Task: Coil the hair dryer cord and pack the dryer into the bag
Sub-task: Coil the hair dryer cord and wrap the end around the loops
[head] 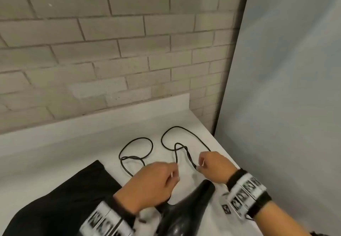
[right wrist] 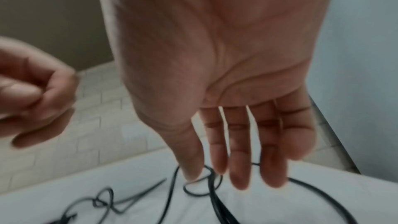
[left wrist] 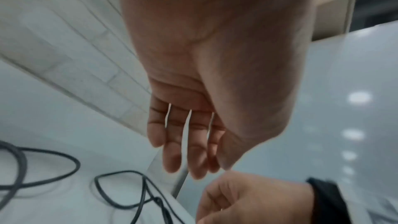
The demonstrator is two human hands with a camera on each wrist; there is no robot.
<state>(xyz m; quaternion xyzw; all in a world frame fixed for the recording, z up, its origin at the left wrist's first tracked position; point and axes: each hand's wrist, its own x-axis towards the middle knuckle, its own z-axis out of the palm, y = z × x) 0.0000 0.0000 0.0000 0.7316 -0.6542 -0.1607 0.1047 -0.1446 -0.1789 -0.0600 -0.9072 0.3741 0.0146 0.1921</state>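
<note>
The black cord [head: 136, 139] lies in loose loops on the white counter [head: 73, 143]. At the bottom of the head view is the black hair dryer [head: 186, 210], its nozzle pointing up between my wrists. A black bag [head: 70, 198] lies flat at the lower left. My right hand [head: 200, 167] reaches down onto a doubled strand of cord [right wrist: 215, 193], thumb and forefinger on either side of it [right wrist: 204, 173]. Beside it my left hand [head: 175, 173] hovers over the counter, and its fingers [left wrist: 193, 164] hold nothing. The left palm hides the cord's run toward the dryer.
A grey tiled wall [head: 110, 51] backs the counter behind a low white upstand. A pale grey panel [head: 286, 88] stands along the right, close to the counter's right edge [head: 230, 160]. Both wrists wear black-and-white marked bands.
</note>
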